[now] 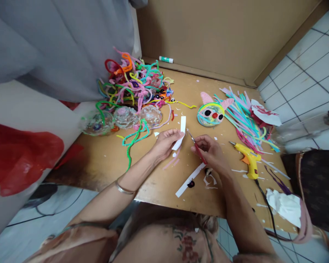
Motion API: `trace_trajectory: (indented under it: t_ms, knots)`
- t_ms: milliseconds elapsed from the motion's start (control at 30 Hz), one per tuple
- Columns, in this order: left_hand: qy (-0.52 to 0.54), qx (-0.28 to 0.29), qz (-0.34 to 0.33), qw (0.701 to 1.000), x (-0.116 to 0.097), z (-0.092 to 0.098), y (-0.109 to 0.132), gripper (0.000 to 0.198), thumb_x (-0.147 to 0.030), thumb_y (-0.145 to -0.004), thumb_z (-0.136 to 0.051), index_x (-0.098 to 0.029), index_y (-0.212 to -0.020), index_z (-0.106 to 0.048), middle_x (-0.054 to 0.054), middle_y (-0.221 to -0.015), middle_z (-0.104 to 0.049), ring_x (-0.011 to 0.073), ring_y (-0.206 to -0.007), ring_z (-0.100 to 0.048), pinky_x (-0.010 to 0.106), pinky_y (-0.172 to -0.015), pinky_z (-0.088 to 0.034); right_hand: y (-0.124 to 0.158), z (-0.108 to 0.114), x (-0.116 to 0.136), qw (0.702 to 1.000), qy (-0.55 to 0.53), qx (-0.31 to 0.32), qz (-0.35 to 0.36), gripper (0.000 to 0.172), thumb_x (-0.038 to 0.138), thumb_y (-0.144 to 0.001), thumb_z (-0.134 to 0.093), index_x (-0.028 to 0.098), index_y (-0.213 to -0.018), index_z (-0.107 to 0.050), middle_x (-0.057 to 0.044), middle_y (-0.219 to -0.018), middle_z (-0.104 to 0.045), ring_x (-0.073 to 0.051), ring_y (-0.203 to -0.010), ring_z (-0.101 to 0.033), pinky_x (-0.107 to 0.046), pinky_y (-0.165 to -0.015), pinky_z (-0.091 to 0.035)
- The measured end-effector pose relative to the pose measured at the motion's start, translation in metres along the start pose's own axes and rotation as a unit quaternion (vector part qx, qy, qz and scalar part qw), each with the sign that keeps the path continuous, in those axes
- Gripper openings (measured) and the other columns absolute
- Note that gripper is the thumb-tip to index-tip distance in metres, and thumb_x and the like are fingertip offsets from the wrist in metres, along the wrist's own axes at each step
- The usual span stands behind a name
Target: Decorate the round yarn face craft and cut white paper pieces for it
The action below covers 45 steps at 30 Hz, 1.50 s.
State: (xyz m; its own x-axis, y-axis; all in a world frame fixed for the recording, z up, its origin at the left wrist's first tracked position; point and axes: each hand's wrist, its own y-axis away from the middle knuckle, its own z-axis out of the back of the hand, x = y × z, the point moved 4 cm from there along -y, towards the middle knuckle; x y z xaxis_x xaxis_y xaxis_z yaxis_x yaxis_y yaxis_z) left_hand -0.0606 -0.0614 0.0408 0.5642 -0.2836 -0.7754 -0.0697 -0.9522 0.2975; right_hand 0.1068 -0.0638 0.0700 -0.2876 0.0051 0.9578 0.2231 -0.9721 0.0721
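My left hand (166,142) pinches a short white paper strip (182,126) between thumb and fingers, above the middle of the brown table. To its right, my right hand (210,151) is closed around red-handled scissors (199,150), whose tips point up and left, just right of the strip and apart from it. A longer white strip (185,185) lies on the table below my hands, with a small black piece (191,183) on it. Beyond my right hand sits a round animal face (210,114) with pink ears, black eyes and a red nose.
Tangled pipe cleaners (137,82) and clear round pieces (126,117) fill the back left. At right are loose pipe cleaners (239,113), a yellow glue gun (249,159), crumpled tissue (283,205) and a brown bag (320,186). A glue stick (166,59) rests by the cardboard wall.
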Motion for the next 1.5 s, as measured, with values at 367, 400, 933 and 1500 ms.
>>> trace_trajectory:
  t_ms: [367,400,933,1500]
  knots:
    - [-0.031,0.003,0.005,1.000,0.002,-0.001,0.003,0.046,-0.040,-0.045,-0.095,-0.014,-0.068,-0.064,-0.005,-0.053,-0.057,0.0053,-0.045,-0.045,0.021,-0.045,-0.035,0.004,0.007,-0.010,0.942,0.305,-0.084,0.113,0.016,0.021,-0.078,-0.061,0.021,-0.088,-0.073,-0.006,-0.084,-0.075,-0.021,-0.076,-0.067,-0.030,-0.071,-0.047]
    - [-0.033,0.002,0.005,0.999,0.002,-0.001,0.003,0.046,-0.041,-0.046,-0.095,-0.014,-0.067,-0.064,-0.005,-0.053,-0.057,0.0052,-0.044,-0.045,0.021,-0.045,-0.035,0.004,0.005,-0.009,0.937,0.321,-0.071,0.116,0.016,0.019,-0.079,-0.059,0.021,-0.087,-0.074,-0.006,-0.084,-0.075,-0.021,-0.077,-0.067,-0.030,-0.071,-0.047]
    - [-0.053,0.024,0.020,0.998,0.005,-0.006,0.007,0.043,-0.042,-0.054,-0.093,-0.014,-0.066,-0.063,-0.005,-0.052,-0.054,0.0046,-0.042,-0.043,0.020,-0.040,-0.028,0.010,-0.010,0.002,0.835,0.549,0.034,0.009,0.028,0.022,-0.100,-0.046,0.019,-0.114,-0.070,-0.013,-0.104,-0.067,-0.025,-0.096,-0.062,-0.031,-0.068,-0.036]
    - [-0.024,-0.032,-0.030,0.999,0.013,-0.011,0.010,0.047,-0.039,-0.050,-0.094,-0.017,-0.074,-0.061,-0.007,-0.056,-0.058,0.0048,-0.045,-0.048,0.018,-0.044,-0.035,0.015,-0.018,0.002,0.996,0.084,0.041,-0.006,0.056,0.072,-0.083,-0.057,0.017,-0.070,-0.067,0.003,-0.056,-0.045,-0.011,-0.054,-0.038,-0.028,-0.053,-0.026]
